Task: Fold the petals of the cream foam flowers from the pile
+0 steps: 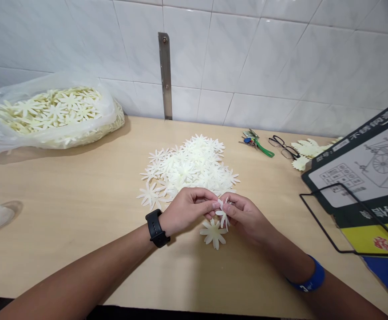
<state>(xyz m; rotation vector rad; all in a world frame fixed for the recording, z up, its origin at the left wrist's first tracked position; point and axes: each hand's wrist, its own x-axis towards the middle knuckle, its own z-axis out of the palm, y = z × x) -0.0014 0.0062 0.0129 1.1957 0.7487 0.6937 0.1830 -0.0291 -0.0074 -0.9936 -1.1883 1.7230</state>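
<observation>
Between my two hands is a pale cream flower-shaped cutout (223,215) with narrow petals. My left hand (194,206) pinches its left side between thumb and fingers. On the other side my right hand (245,216) grips it, thumb in front. Just below, another flower cutout (213,234) lies flat on the table. Beyond my hands spreads a heap of the same cutouts (194,164), with a few loose ones at its left edge. Some of my fingers are hidden behind the piece.
An open plastic bag (109,126) full of cutouts stands at the back left of the wooden table (81,213). Keys with a green strap (263,149) and eyeglasses (283,147) lie back right. A printed carton (357,178) and a black wire frame (317,224) stand right.
</observation>
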